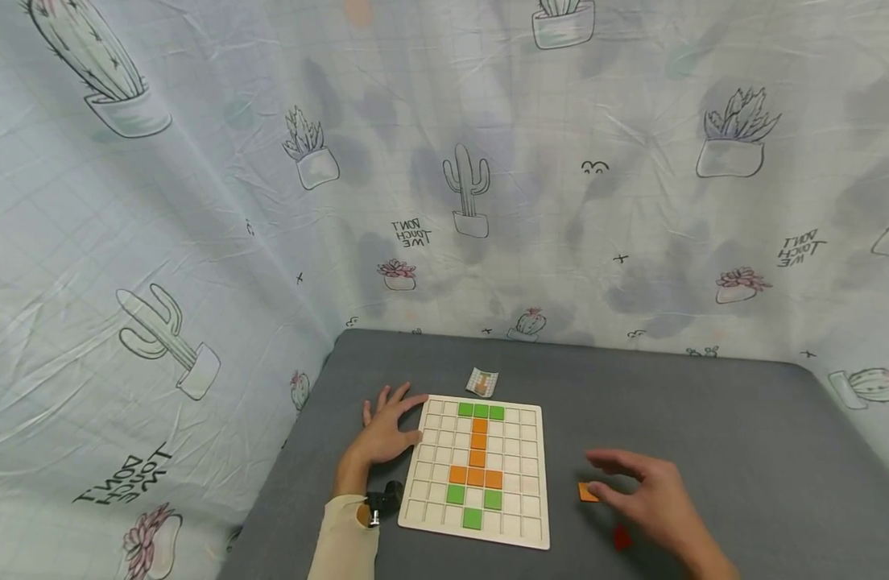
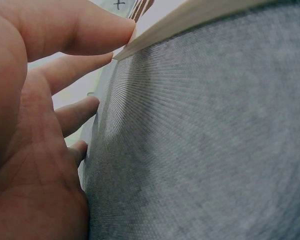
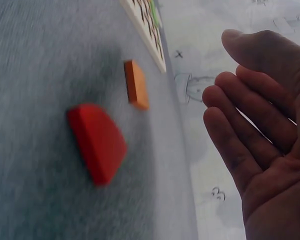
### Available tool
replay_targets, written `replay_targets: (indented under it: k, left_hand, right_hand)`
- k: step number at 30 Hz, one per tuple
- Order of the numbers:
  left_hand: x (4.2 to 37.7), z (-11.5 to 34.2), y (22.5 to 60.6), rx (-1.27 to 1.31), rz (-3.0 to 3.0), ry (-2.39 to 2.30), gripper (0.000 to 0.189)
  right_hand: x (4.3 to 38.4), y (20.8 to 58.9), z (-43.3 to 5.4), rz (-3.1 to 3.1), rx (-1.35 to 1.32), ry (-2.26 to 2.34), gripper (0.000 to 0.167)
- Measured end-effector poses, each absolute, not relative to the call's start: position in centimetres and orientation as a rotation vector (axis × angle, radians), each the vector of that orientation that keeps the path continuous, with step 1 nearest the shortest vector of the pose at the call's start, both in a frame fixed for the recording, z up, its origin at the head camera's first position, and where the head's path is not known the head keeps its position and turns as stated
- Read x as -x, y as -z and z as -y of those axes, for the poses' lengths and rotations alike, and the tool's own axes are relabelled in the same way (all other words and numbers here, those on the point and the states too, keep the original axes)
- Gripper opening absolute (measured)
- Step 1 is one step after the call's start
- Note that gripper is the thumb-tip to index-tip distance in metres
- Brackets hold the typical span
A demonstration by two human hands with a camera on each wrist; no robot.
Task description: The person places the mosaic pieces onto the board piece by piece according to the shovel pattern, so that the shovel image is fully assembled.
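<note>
A pale wooden grid board (image 1: pixel 526 486) lies flat on the grey table, with square green tiles (image 1: pixel 481 411) and orange tiles (image 1: pixel 477 441) set in its cells. My left hand (image 1: pixel 382 437) is at the board's upper left side, fingers spread; in the left wrist view thumb and forefinger tips touch the board's edge. To the right of the board, my right hand (image 1: pixel 655 493) hovers with thumb and fingers apart, holding nothing. Below it on the table lies a loose orange square tile (image 3: pixel 136 85), its far side partly covered by the thumb in the head view. A red angular block (image 3: pixel 100 145) lies nearer me.
A small printed card (image 1: pixel 482 383) showing a coloured grid pattern lies just behind the board. The grey tabletop (image 1: pixel 720 419) stretches to the right. Pale cloth (image 1: pixel 618 209) with cactus drawings hangs behind and at the sides. A dark wrist camera (image 1: pixel 383 501) sits at the left sleeve.
</note>
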State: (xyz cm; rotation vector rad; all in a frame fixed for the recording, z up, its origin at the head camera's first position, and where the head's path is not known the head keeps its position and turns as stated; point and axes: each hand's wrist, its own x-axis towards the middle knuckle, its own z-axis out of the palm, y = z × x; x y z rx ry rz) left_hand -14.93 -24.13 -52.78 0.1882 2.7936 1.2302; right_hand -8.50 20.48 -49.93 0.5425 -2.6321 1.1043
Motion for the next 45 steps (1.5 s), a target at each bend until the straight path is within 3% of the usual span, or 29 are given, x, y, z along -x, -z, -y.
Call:
replay_targets:
  k: [18, 45]
  left_hand:
    - [14.9, 24.0, 52.6, -0.179, -2.794, -1.225, 0.065]
    - [14.9, 24.1, 52.9, -0.203, -2.802, -1.233, 0.064]
  right_hand:
    - [8.4, 50.9, -21.0, 2.807, -0.358, -1.156, 0.038]
    - [8.6, 52.0, -21.2, 2.912, -0.495, -1.11, 0.039]
